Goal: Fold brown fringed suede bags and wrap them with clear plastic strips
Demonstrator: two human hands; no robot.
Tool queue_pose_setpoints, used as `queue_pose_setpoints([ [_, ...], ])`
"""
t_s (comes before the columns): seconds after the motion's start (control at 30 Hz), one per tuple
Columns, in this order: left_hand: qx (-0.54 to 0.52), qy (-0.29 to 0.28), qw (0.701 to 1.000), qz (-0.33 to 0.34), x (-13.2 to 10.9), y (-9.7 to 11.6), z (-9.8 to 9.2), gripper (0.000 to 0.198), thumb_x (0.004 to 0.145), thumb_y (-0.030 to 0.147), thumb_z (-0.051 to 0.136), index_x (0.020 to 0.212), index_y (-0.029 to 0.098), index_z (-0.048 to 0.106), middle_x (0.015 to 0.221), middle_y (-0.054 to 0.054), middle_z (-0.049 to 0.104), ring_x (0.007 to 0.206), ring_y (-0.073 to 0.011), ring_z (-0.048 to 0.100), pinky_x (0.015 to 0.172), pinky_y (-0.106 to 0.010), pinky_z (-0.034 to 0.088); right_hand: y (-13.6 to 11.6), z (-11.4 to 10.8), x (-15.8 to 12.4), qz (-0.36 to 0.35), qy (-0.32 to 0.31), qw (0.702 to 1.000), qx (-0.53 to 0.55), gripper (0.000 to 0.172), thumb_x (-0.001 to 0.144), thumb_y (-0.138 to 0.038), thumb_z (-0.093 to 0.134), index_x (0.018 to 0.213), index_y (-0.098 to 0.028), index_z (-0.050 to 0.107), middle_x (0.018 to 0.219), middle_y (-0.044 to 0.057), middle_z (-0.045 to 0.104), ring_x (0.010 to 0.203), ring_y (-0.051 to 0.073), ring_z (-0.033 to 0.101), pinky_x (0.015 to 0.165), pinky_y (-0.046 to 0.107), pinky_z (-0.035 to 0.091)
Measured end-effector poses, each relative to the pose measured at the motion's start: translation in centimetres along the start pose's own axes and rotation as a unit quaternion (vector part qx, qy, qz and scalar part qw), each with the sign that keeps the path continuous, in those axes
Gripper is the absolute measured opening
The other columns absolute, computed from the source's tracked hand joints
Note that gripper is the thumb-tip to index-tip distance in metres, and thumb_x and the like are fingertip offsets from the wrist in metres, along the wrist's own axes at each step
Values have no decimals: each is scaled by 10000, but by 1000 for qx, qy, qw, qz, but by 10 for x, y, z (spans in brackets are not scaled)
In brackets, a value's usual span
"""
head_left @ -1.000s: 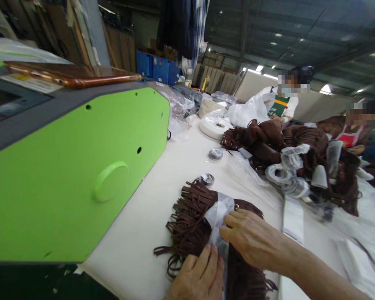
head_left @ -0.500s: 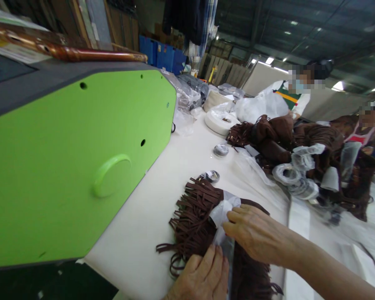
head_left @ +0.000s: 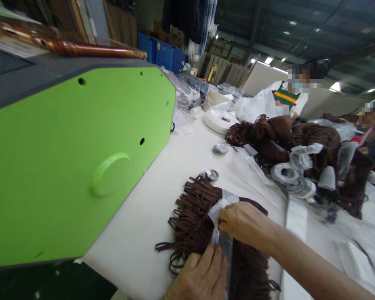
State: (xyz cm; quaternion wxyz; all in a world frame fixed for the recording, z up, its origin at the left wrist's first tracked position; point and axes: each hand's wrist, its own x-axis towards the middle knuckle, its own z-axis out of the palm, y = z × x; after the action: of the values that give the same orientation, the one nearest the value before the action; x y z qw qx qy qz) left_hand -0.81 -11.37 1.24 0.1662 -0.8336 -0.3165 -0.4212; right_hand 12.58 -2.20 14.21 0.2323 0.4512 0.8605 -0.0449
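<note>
- On my feed the brown fringed piece (head_left: 190, 221) lies flat on the white table (head_left: 162, 179), close to the near edge and just right of the green machine (head_left: 65, 158).
- Its long axis runs from the near edge away from me, leaning a little left at the far end. The loose fringe strands point left, toward the machine, and a few curl out at the near left corner.
- A clear plastic sleeve (head_left: 221, 206) lies along that same axis, down the middle of the piece.
- The right hand (head_left: 242, 223) comes in from the lower right with its fingers curled in and closed on the far part of the sleeve.
- The left hand (head_left: 200, 277) rests palm down at the bottom of the view, fingers stretched and close together, pressing the near part of the sleeve and the fringe beside it. It grips nothing that I can see.
- Just beyond the piece lies a small tape roll (head_left: 211, 175), and a second tape roll (head_left: 220, 149) sits farther up the table.
- To the right, well apart, a heap of brown fringed goods (head_left: 287, 139) is mixed with plastic wrap, and two other people sit behind it.
</note>
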Motion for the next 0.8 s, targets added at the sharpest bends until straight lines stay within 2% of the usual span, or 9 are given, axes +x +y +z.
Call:
queue_pose_setpoints([
  [0.1, -4, 5, 1000, -3, -1, 0, 1, 247, 881, 169, 412, 937, 128, 648, 975, -90, 668, 967, -221, 586, 664, -299, 360, 1, -2, 3, 49, 1, 998, 43, 144, 791, -244, 581, 720, -172, 685, 691, 46, 695, 667, 168, 642, 517, 224, 297],
  [0.27, -6, 13, 1000, -6, 0, 0, 0, 251, 881, 162, 407, 932, 124, 650, 960, -87, 677, 958, -214, 587, 673, -303, 359, 13, -1, 6, 89, 53, 992, 67, 169, 737, -359, 649, 722, -190, 645, 616, 9, 654, 583, 154, 604, 480, 222, 253],
  [0.4, -5, 16, 1000, -3, 2, 0, -1, 249, 874, 145, 407, 937, 120, 647, 978, -93, 675, 954, -216, 589, 668, -305, 361, 24, 4, -8, 111, 127, 985, 46, 101, 793, -277, 588, 814, -181, 607, 748, 32, 659, 683, 171, 614, 557, 238, 342],
  [0.47, -1, 23, 1000, -2, 3, -1, -1, 248, 875, 143, 407, 934, 124, 647, 970, -93, 675, 945, -211, 588, 658, -299, 358, 21, 13, -22, 141, 212, 964, 77, 101, 834, -248, 517, 802, -183, 587, 770, 34, 642, 696, 166, 607, 603, 252, 395],
  [0.57, 4, 26, 1000, 4, 2, -1, -1, 229, 881, 155, 426, 930, 134, 649, 966, -81, 672, 948, -201, 582, 657, -291, 357, 4, 40, -46, 177, 314, 902, 237, 168, 875, -301, 444, 844, -202, 577, 797, 26, 655, 717, 151, 624, 652, 249, 469],
  [0.67, -8, 15, 1000, -1, 3, -2, -4, 227, 887, 158, 423, 947, 137, 641, 994, -72, 660, 972, -194, 566, 681, -290, 371, -19, 69, -59, 220, 345, 849, 335, 201, 871, -346, 441, 927, -206, 574, 853, 34, 693, 772, 158, 660, 690, 249, 512],
  [0.73, -27, 12, 999, -29, 8, -4, -9, 251, 893, 148, 385, 940, 140, 632, 980, -60, 657, 949, -184, 563, 690, -286, 389, -31, 80, -60, 247, 345, 836, 347, 218, 860, -352, 446, 953, -201, 573, 866, 45, 707, 777, 176, 674, 679, 265, 523],
  [0.8, -67, -14, 995, -70, 19, -7, -15, 272, 883, 129, 348, 947, 135, 612, 959, -64, 649, 913, -180, 561, 704, -277, 421, -38, 83, -56, 274, 337, 836, 335, 233, 865, -333, 416, 960, -195, 578, 869, 59, 714, 766, 202, 682, 663, 298, 524],
])
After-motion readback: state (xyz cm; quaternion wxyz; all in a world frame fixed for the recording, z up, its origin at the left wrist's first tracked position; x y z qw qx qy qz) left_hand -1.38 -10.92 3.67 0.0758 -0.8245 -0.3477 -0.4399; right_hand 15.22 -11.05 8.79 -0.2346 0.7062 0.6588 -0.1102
